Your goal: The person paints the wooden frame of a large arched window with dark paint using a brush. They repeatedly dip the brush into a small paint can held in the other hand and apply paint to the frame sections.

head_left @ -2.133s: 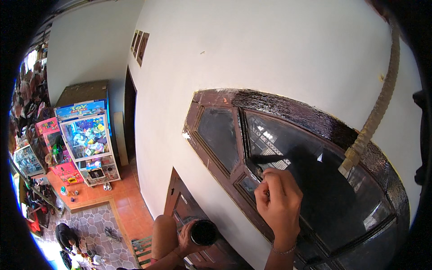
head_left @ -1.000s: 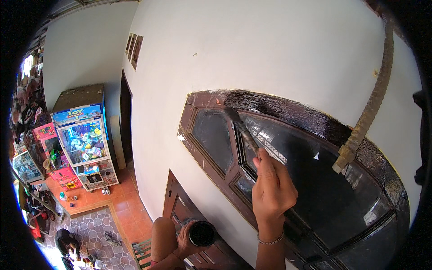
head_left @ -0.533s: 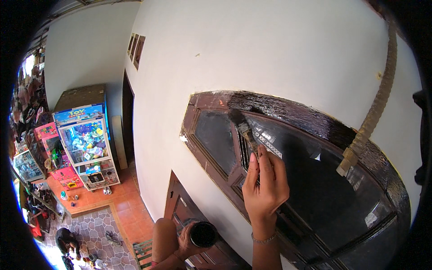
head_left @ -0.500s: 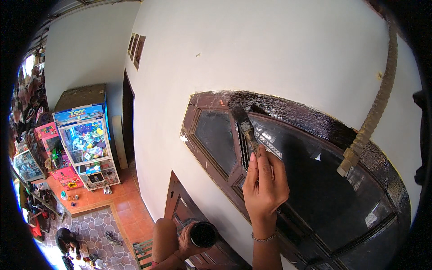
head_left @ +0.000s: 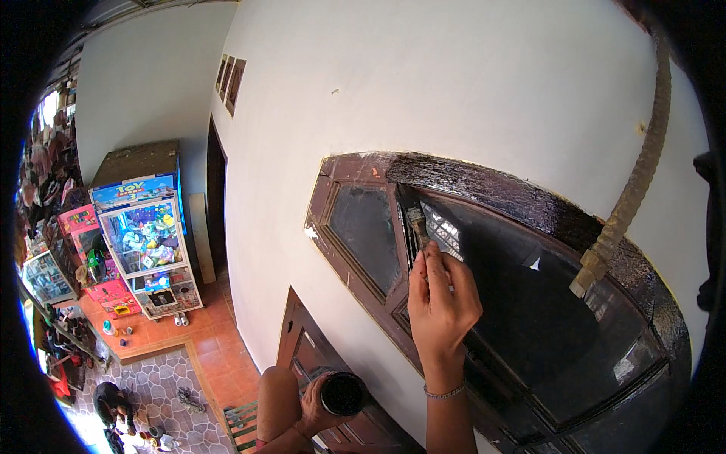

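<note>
Around the right wrist (head_left: 442,377) is worn a thin bracelet (head_left: 445,394), of small beads or links; the right forearm (head_left: 448,424) is bare, also the knee (head_left: 278,397).

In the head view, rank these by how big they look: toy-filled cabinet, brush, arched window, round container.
Largest to smallest:
1. Arched window
2. Toy-filled cabinet
3. Round container and brush: not ranked; the right hand hides part of the brush.

House porch, by looks: wooden door (head_left: 311,349), orange floor tiles (head_left: 221,349), stone-patterned paving (head_left: 162,378), claw machine (head_left: 147,234).
</note>
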The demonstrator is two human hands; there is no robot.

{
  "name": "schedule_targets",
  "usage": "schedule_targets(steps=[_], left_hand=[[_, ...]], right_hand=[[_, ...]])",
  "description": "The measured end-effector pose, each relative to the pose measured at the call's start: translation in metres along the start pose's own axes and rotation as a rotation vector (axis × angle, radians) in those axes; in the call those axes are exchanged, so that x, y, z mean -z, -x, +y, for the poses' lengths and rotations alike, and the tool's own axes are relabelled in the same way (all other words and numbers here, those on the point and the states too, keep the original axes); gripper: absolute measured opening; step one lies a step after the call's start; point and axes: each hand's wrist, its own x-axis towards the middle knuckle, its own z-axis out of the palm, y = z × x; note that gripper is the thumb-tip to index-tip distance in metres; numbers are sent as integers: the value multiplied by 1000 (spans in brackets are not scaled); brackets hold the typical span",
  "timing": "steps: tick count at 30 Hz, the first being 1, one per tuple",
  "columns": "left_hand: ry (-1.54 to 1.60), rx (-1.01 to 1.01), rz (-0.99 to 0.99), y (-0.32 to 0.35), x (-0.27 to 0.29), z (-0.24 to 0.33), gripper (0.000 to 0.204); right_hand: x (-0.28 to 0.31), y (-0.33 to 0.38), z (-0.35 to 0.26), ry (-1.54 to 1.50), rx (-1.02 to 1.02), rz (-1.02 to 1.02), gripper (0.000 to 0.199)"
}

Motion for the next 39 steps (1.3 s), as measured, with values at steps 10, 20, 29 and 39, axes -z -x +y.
schedule_targets(steps=[10, 20, 29, 39], left_hand=[[-3, -28, 20, 2, -1, -1, 117], [-6, -63, 53, 2, -2, -5, 117], [5, -63, 64, 3, -1, -6, 115], [-53, 72, -34, 2, 1, 0, 114]], right_hand=[[-9, -14, -3, 25, -1, -30, 23], [2, -7, -10, 147, -31, 104, 24], [-16, -8, -14, 99, -58, -13, 24], [-8, 0, -21, 105, -48, 72, 24]])
